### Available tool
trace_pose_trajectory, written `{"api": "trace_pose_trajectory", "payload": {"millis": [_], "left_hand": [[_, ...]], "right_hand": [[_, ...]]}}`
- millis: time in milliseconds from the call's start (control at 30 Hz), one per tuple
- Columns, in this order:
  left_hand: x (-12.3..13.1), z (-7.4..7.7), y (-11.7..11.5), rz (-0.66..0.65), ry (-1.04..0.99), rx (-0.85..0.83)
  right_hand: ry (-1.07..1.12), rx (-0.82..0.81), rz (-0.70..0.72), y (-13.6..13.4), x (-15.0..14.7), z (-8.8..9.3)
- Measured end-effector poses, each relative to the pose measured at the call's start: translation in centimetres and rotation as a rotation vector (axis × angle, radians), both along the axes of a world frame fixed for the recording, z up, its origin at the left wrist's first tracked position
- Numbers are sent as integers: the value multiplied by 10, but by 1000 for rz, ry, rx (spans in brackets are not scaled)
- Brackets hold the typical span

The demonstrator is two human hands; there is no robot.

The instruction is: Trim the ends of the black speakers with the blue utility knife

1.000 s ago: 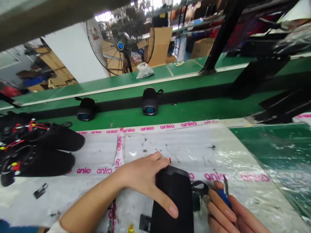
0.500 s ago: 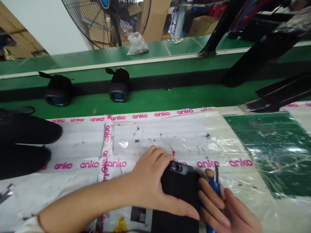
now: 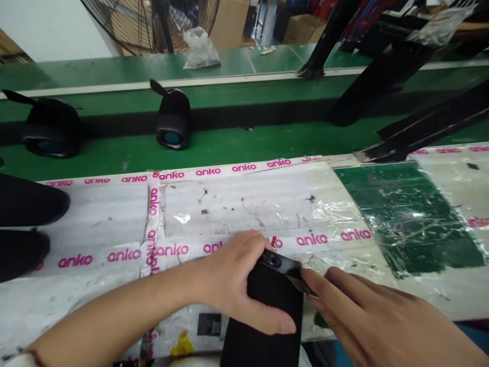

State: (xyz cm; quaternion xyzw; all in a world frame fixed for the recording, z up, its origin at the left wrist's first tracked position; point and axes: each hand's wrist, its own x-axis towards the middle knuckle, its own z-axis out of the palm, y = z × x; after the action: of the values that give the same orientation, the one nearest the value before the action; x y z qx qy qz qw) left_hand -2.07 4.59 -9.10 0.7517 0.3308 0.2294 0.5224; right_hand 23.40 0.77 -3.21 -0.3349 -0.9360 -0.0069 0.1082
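Note:
A black oblong speaker-like body (image 3: 273,300) stands at the lower middle, with a glossy end panel (image 3: 272,259) that has a round dark recess. My left hand (image 3: 244,285) is wrapped over its left side, thumb across the front and fingers behind the top. At the upper right edge, my right hand (image 3: 355,300) is closed on a thin, pointed, blade-like tool (image 3: 301,286). The tool's tip touches or nearly touches the end panel's corner; its handle is hidden by the hand. A small red bit (image 3: 274,241) lies just behind the body.
Black speakers with straps (image 3: 172,120) (image 3: 51,127) rest on the green conveyor (image 3: 229,145). Dark rounded objects (image 3: 30,200) lie at left. Black posts (image 3: 367,81) rise at right. A yellow scrap (image 3: 182,344) and a dark square piece (image 3: 209,324) sit on the covered bench (image 3: 229,204).
My right hand has turned over and brought its tool to the body's upper right edge. The blue handle seen earlier is out of sight. My left hand keeps its hold; the view has shifted.

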Motion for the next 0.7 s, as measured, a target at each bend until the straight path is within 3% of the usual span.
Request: {"api": "trace_pose_trajectory", "payload": {"millis": [433, 700], "left_hand": [[1, -2, 3, -26, 5, 4], [2, 4, 5, -45, 35, -32]], "right_hand": [[-39, -33, -8, -2, 5, -4], [-65, -7, 18, -2, 5, -5]]}}
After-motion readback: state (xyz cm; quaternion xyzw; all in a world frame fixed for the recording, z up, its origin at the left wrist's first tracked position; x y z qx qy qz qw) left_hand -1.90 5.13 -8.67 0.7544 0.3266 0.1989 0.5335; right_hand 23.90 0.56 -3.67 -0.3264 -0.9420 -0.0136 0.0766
